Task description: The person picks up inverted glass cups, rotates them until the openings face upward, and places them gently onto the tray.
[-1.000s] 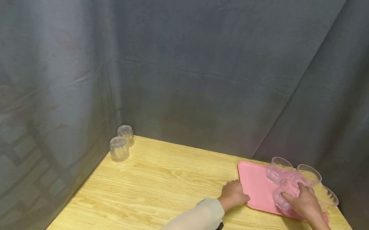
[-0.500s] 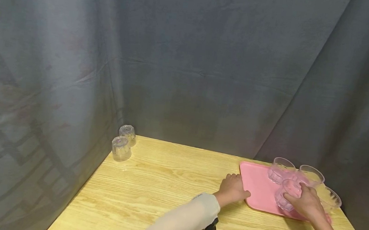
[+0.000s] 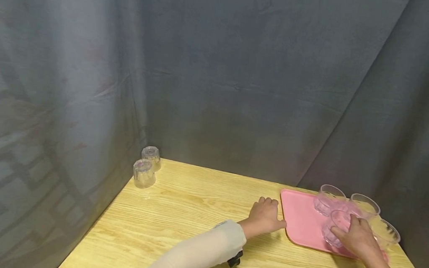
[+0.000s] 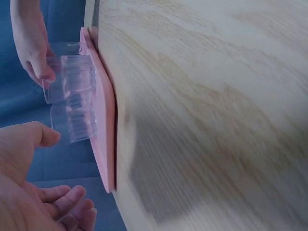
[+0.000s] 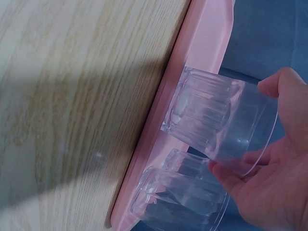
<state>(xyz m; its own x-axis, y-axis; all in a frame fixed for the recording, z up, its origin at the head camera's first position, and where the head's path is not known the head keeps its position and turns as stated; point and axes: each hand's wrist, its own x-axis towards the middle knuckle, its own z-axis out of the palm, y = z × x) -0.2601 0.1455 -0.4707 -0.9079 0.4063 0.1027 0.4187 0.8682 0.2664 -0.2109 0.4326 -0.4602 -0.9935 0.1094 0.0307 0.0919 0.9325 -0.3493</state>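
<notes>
Near the right edge of the table point(image 3: 194, 195), a clear glass point(image 5: 207, 115), pinched near its rim by the right hand point(image 3: 359, 236), is best steadied upright on the pink tray point(image 3: 300, 218), the left hand point(image 3: 264, 216) being relaxed and empty.

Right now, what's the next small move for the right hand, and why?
Probably have the right hand let go of the clear cup: it stands rim up, its base appears to rest on the pink tray, so it likely needs no more support.
</notes>
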